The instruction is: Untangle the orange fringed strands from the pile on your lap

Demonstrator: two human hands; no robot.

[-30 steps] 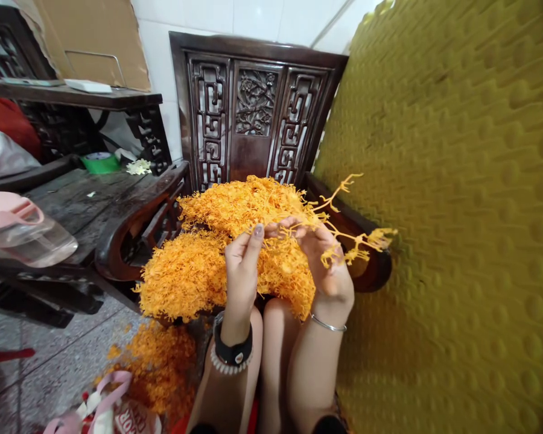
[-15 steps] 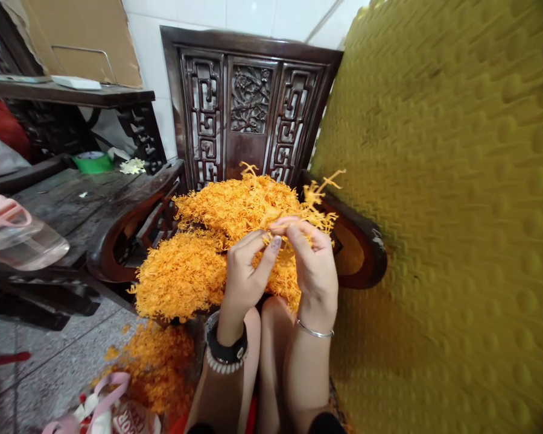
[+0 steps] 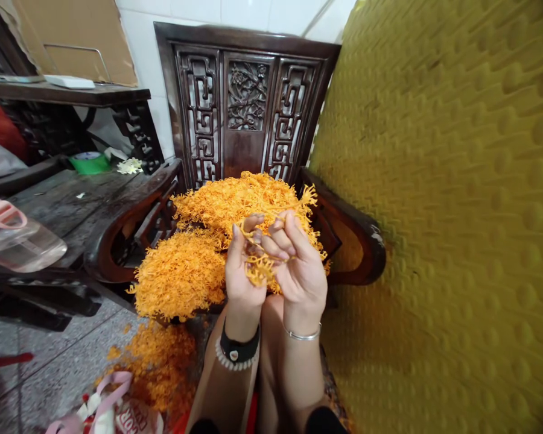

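Note:
My left hand (image 3: 242, 283) is turned palm up, with its thumb and fingers closed on an orange fringed strand (image 3: 259, 270). A bunched end of this strand hangs over the palm. Beside it, my right hand (image 3: 305, 274) pinches the same strand between thumb and forefinger, its other fingers curled towards my left hand. Behind both hands a large heap of orange fringed strands (image 3: 226, 199) lies on a dark carved wooden chair (image 3: 248, 150). A second mound of short orange pieces (image 3: 178, 274) sits at the front left of the seat.
An orange scatter (image 3: 163, 361) covers part of the floor by a bag with pink handles (image 3: 117, 386). On the left, a dark wooden bench (image 3: 67, 199) carries a pink-lidded bottle (image 3: 22, 241) and green tape (image 3: 89, 163). A yellow embossed sheet (image 3: 443, 211) stands close on the right.
Both hands have rolled palm up and come slightly lower. The strand's loose ends, which stuck up past my right hand, have dropped, and a bunch now shows between the hands.

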